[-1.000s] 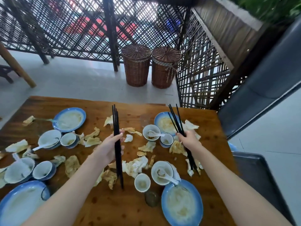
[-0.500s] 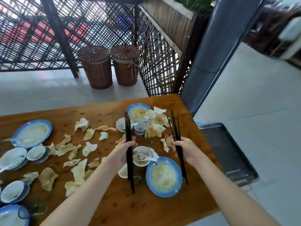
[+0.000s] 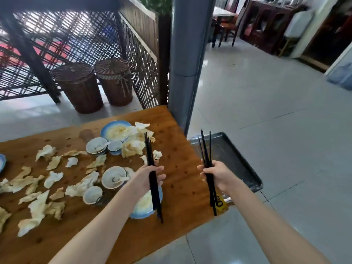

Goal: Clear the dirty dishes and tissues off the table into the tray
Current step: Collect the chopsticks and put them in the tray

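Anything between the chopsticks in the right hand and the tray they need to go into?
Nothing visible does. The right hand grips its black chopsticks just past the table's right edge, beside the tray, which sits lower next to the table. The left hand holds another bundle over the table, off that path.

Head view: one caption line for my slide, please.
Left hand grips black chopsticks over the wooden table; right hand grips another black bundle by the dark metal tray.

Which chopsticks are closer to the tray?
The bunch in the right hand, past the table edge beside the tray; the other bunch, in the left hand, is above the table.
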Tool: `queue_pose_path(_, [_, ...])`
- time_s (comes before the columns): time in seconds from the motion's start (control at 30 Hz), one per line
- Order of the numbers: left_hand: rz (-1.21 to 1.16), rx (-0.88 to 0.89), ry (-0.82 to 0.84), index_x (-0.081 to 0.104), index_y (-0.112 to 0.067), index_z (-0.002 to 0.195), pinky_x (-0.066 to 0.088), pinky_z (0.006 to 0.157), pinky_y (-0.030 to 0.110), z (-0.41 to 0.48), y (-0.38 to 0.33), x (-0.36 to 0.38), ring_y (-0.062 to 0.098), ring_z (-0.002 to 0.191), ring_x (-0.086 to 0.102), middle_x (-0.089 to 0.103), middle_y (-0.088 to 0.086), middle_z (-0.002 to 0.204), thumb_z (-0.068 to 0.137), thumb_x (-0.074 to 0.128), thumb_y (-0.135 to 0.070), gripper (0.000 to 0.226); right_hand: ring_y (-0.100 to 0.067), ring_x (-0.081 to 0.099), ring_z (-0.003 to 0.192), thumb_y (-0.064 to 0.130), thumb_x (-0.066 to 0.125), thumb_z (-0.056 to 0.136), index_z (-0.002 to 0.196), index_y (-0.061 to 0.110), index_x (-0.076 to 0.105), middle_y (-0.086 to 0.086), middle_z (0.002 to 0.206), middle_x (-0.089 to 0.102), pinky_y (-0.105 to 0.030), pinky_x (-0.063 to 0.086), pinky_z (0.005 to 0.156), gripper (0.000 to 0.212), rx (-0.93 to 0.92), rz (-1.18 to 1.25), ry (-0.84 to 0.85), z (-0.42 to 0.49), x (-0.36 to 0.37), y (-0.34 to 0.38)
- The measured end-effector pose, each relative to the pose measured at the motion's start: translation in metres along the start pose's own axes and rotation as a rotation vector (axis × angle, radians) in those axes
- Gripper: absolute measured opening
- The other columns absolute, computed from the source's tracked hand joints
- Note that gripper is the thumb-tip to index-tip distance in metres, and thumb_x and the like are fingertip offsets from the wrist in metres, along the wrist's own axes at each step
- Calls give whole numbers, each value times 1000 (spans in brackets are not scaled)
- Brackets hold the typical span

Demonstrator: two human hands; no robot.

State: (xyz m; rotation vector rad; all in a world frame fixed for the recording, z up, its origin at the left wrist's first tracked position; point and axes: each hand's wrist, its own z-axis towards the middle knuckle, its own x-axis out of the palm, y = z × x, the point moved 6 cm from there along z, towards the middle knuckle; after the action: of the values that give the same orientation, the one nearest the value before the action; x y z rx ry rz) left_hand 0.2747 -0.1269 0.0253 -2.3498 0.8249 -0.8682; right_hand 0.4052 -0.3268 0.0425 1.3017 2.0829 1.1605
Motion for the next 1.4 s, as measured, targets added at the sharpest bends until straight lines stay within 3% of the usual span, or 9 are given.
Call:
queue_pose_path(0.1, [9, -43, -21, 57, -13, 111, 53, 51, 30, 4, 33, 48, 24, 67, 67, 66, 9, 98, 96, 51, -4, 18, -19, 55, 60, -15, 41, 92, 93, -1, 56, -14, 88, 60, -23, 47, 45, 21, -11, -32, -18, -7, -58, -5])
queue_pose_path(0.23, [38, -67, -35, 57, -15, 117, 51, 54, 32, 10, 66, 101, 23, 68, 65, 66, 8, 95, 97, 50, -6, 22, -16, 52, 59, -15, 39, 92, 100, -4, 54, -9, 89, 62, -21, 43, 43, 21, -33, -65, -47, -16, -126, -8])
queue_pose_path(0.33, [66, -72, -35, 55, -15, 119, 47, 57, 32, 12, 81, 136, 23, 69, 62, 65, 8, 93, 97, 48, -5, 25, -15, 52, 61, -14, 40, 92, 94, 1, 55, -8, 92, 63, -19, 42, 45, 22, -39, -84, -56, -20, -163, -8])
queue_pose_path(0.5, [127, -65, -39, 53, -14, 121, 44, 59, 33, 26, 86, 179, 23, 74, 60, 63, 8, 96, 98, 45, -7, 25, -13, 54, 62, -6, 42, 95, 97, 2, 58, -6, 93, 65, -22, 43, 53, 18, -48, -45, -69, -13, -209, -9])
queue_pose_path(0.67, [131, -75, -27, 50, -14, 122, 41, 61, 32, 55, 89, 216, 23, 71, 57, 61, 7, 94, 99, 41, -7, 25, -11, 54, 60, 10, 40, 101, 99, 2, 57, -5, 87, 66, -22, 42, 49, 19, -25, 23, -76, 9, -244, -12])
queue_pose_path(0.83, [134, -98, -25, 51, -16, 119, 43, 63, 33, 100, 85, 247, 23, 76, 58, 61, 4, 95, 100, 40, -9, 23, -15, 54, 64, 15, 37, 103, 98, 4, 59, -8, 91, 67, -27, 43, 54, 25, -11, 14, -84, 47, -277, -3])
queue_pose_path(1.27, [126, -178, -113, 51, -14, 121, 43, 66, 33, 220, 53, 308, 23, 73, 56, 60, 5, 94, 101, 42, -10, 22, -13, 52, 56, 3, 49, 97, 103, 6, 54, -9, 86, 65, -21, 41, 43, 9, 85, 88, -149, 181, -349, 40])
queue_pose_path(1.4, [131, -216, -187, 53, -14, 124, 46, 66, 33, 248, 53, 309, 22, 71, 58, 62, 5, 93, 101, 44, -11, 25, -11, 52, 50, -4, 58, 88, 99, 9, 56, -10, 80, 63, -23, 43, 42, 17, 175, 50, -210, 218, -368, 37])
